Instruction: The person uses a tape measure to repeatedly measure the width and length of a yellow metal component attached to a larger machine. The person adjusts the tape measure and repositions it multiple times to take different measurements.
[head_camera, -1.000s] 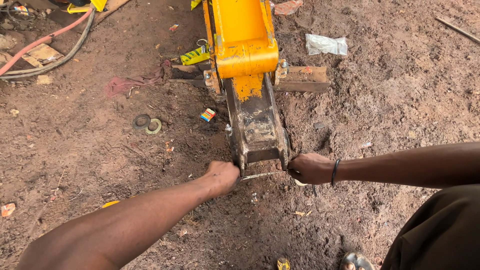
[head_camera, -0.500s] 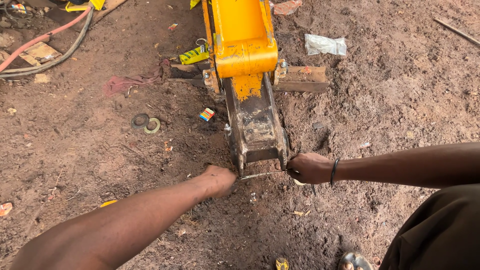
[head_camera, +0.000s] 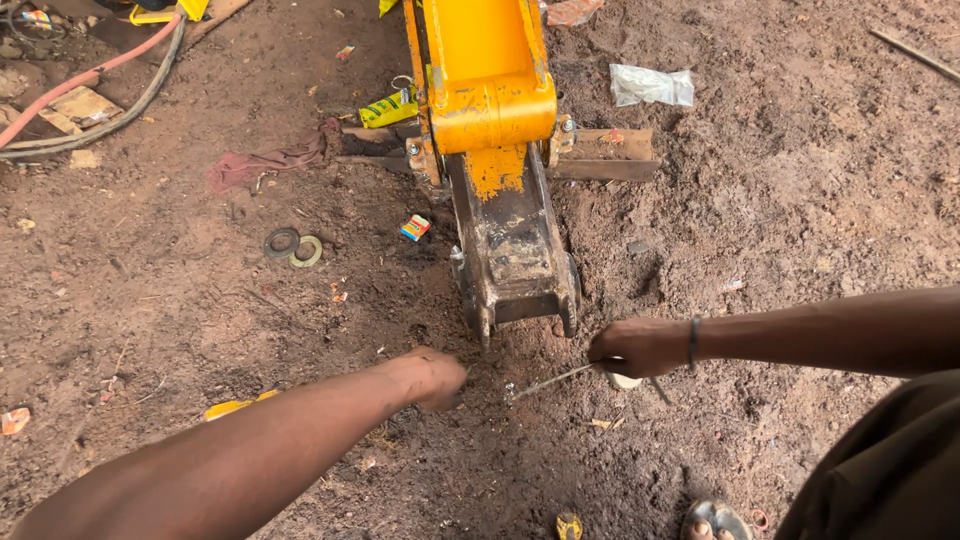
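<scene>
Yellow arm (head_camera: 487, 90) unmoved; left hand (head_camera: 432, 378) has withdrawn slightly.

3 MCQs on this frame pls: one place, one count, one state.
1. Where do the rings lie?
A. on the dirt, on the picture's left of the yellow arm
B. on the wooden block
C. in the right hand

2. How many rings?
A. two
B. four
C. six

3. What is the right hand doing?
A. gripping a thin metal rod
B. lying flat and open
C. holding the plastic bag

Key:
1 A, they sit on bare soil there.
2 A, a dark and a pale one, touching.
3 A, fingers closed round its end.
</scene>
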